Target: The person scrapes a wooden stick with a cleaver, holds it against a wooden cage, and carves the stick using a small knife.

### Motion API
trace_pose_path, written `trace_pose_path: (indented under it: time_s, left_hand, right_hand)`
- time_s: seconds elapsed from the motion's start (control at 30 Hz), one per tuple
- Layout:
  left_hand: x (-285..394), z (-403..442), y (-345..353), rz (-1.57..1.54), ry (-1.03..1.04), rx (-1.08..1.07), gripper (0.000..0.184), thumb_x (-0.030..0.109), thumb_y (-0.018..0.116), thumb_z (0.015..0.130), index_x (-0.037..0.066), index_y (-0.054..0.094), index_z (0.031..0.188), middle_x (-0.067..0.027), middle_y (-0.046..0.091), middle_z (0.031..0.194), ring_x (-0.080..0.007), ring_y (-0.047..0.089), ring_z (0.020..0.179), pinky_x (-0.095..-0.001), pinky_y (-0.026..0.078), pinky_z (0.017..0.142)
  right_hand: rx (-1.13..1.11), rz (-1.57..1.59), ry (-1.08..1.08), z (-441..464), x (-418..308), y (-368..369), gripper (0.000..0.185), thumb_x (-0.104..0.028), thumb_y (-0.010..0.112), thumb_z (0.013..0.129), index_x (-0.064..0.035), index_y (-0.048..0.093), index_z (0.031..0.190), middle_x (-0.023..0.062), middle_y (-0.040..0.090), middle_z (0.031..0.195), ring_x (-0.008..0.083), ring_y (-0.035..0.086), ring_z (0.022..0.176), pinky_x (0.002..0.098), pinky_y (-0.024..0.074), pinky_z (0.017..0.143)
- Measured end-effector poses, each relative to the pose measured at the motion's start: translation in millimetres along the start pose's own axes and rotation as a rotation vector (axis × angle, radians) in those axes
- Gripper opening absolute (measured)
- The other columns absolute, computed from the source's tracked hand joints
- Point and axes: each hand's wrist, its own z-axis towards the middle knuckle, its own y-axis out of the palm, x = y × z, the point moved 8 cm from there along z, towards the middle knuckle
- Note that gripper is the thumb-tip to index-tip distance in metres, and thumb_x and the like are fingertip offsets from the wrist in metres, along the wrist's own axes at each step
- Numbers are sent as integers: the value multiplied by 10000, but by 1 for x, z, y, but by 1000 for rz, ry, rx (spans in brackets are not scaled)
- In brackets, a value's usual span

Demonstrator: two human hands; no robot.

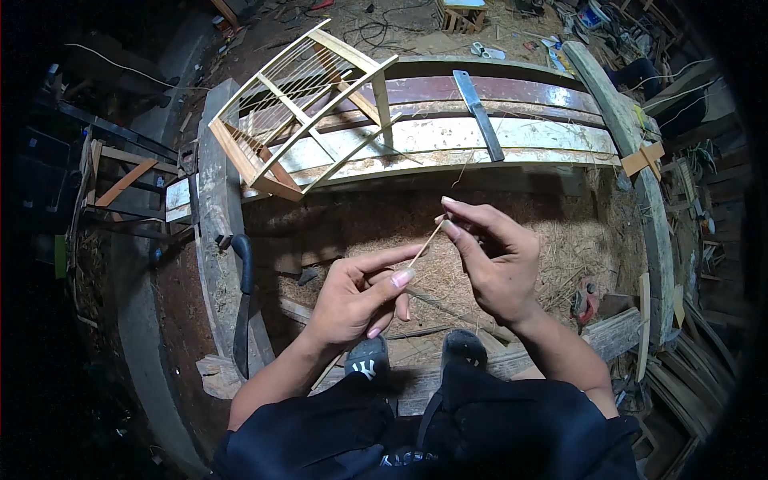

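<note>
Between my two hands runs a thin wooden stick [425, 245], slanting up to the right. My left hand [352, 296] pinches its lower end between thumb and fingers. Its upper end is at the fingertips of my right hand [502, 260], which are pinched together too. Just above the right fingertips a fine curled strand [462, 171] shows; whether it joins the stick I cannot tell. Beyond my hands, a slatted wooden frame [298, 117] with thin parallel rods rests tilted on the bench. A cleaver-like blade with a dark handle [482, 128] lies across the bench planks.
The bench planks [528, 138] span two thick side beams [218, 192]. A dark-handled knife [243, 268] stands at the left beam. Wood shavings [512, 210] cover the ground below. At the right lie a red tool [588, 302] and wood strips [680, 376].
</note>
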Motion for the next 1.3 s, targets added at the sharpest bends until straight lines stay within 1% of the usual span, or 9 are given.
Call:
trace_pose_path:
  time_s: [0.2,0.47,0.6,0.73,0.87,0.97,1.1,1.2,1.3]
  left_hand:
    - [1,-1,-1,-13,-15,-5,437,132,594,1042,9,534,1457,-72,664,668,-37,438,415,-189,335,389]
    - [1,-3,-4,-51,11,40,421,127,583,1041,5,552,1442,-70,651,667,-41,434,411,-193,325,388]
    - [1,-5,-5,-54,11,47,418,127,568,1042,8,555,1443,-72,641,667,-42,421,408,-192,318,393]
    - [-1,-6,-6,-101,20,45,419,129,560,1045,9,552,1446,-72,632,668,-44,414,405,-192,315,396]
    - [-1,-6,-8,-91,6,47,416,132,552,1049,10,552,1446,-75,626,667,-46,413,403,-193,315,397]
    - [-3,-6,-6,-84,0,43,417,136,558,1049,9,552,1446,-72,626,661,-43,409,400,-194,311,392]
    - [-2,-6,-5,-72,-1,48,425,130,579,1042,2,548,1447,-59,625,652,-34,402,398,-193,303,384]
    - [-5,-3,-7,-79,-1,74,429,122,591,1037,-1,548,1446,-51,624,650,-29,402,402,-190,302,385]
    - [-7,-3,-11,-99,-19,97,430,123,597,1035,1,550,1444,-48,622,649,-25,403,403,-189,303,386]
  right_hand:
    - [49,-23,-118,-8,-9,4,105,27,741,894,20,722,997,109,754,883,100,699,722,229,522,614]
    - [-52,-82,-179,-19,-18,15,196,120,737,807,55,696,987,171,714,930,236,718,753,301,571,652]
    - [-90,-1,-319,-30,-28,29,187,135,719,812,54,687,977,162,701,929,210,713,749,294,548,620]
    - [-26,-69,-137,-16,-17,13,178,163,690,796,77,667,950,179,699,940,232,721,761,301,557,628]
    - [-74,3,-285,-29,-25,28,189,156,687,807,61,684,971,163,704,903,222,718,748,297,560,615]
    - [-20,-53,-103,-15,-11,12,190,166,707,783,72,679,945,166,707,916,172,684,743,253,515,608]
    - [-71,7,-250,-28,-25,27,163,142,715,821,56,695,958,115,703,899,92,623,697,224,454,569]
    - [-7,-53,-99,-14,-11,12,164,139,723,816,67,691,960,128,711,915,97,643,720,228,470,585]
    - [-75,-7,-224,-23,-22,25,167,141,704,813,63,682,959,151,705,902,153,688,749,257,519,617]
